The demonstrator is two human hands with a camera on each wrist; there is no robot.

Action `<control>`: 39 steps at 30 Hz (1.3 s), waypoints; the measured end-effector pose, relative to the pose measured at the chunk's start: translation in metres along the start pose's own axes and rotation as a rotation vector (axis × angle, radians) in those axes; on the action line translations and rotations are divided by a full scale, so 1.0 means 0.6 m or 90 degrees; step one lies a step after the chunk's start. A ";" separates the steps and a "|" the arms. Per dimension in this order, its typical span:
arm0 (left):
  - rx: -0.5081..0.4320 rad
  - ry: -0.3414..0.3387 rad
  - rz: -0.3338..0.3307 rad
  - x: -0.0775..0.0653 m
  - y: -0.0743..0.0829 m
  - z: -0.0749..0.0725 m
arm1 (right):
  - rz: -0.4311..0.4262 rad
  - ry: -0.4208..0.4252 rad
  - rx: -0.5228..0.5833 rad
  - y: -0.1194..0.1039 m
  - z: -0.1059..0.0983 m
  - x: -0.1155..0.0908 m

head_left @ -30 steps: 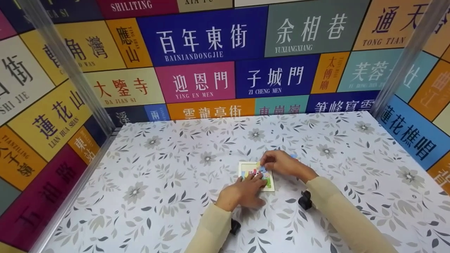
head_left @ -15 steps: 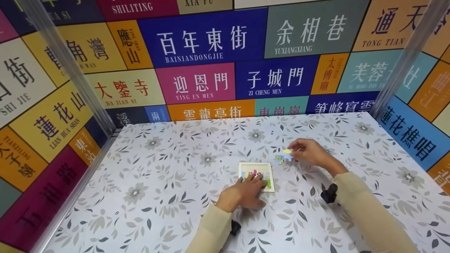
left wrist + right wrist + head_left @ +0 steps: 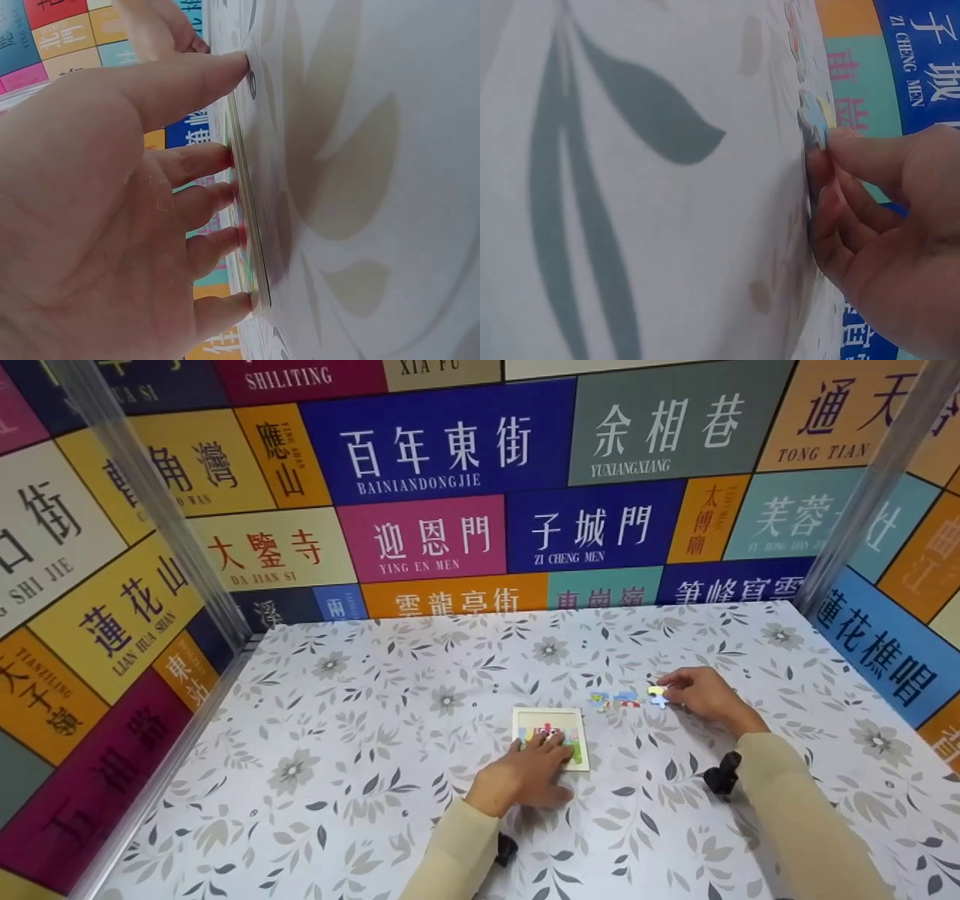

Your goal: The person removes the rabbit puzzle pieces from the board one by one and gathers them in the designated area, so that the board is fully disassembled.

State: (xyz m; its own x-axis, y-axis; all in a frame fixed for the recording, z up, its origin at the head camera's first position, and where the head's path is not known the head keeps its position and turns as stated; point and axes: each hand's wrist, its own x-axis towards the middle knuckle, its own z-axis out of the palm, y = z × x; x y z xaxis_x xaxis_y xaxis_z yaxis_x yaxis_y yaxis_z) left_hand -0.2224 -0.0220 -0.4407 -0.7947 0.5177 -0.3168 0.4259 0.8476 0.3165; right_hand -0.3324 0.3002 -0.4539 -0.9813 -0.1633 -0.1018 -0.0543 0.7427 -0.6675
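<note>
A small jigsaw puzzle tray (image 3: 550, 710) with a pale rim lies on the table, its upper part bare and its lower part filled with a colourful picture. My left hand (image 3: 525, 771) rests over the lower part, fingertips pressing on the picture; in the left wrist view the fingers (image 3: 210, 251) reach over the tray's edge (image 3: 251, 217), thumb on the cloth. Farther right, my right hand (image 3: 703, 694) pinches a blue and yellow puzzle piece (image 3: 658, 695) between thumb and fingertips, close over the cloth. The right wrist view shows this puzzle piece (image 3: 812, 116) at the thumb tip.
Several loose puzzle pieces (image 3: 615, 700) lie just left of the right hand, beyond the tray's upper right corner. A white cloth (image 3: 360, 750) with grey leaves and flowers covers the table. Panels with printed characters (image 3: 442, 442) stand along the back and sides.
My right hand has moved from the tray's upper right corner out to the right, past the loose pieces, carrying the blue and yellow puzzle piece. The left hand has stayed on the tray.
</note>
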 end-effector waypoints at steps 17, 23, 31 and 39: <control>0.022 0.044 0.019 -0.014 0.004 0.011 | -0.063 0.007 -0.061 -0.062 0.025 0.001; 0.073 0.125 0.001 -0.029 0.002 0.019 | -0.095 -0.047 -0.041 -0.105 0.053 0.012; 0.110 0.168 -0.004 -0.026 0.004 0.020 | -0.082 -0.082 -0.044 -0.144 0.086 0.016; 0.092 0.105 -0.028 -0.034 0.002 0.023 | -0.114 -0.105 -0.033 -0.178 0.121 0.028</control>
State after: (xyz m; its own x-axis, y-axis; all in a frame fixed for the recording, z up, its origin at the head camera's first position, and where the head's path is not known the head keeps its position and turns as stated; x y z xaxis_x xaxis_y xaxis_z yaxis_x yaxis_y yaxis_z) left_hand -0.1998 -0.0300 -0.4462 -0.8687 0.4640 -0.1734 0.4377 0.8829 0.1699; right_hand -0.3299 0.1709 -0.4379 -0.9121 -0.3959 -0.1068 -0.2383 0.7238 -0.6475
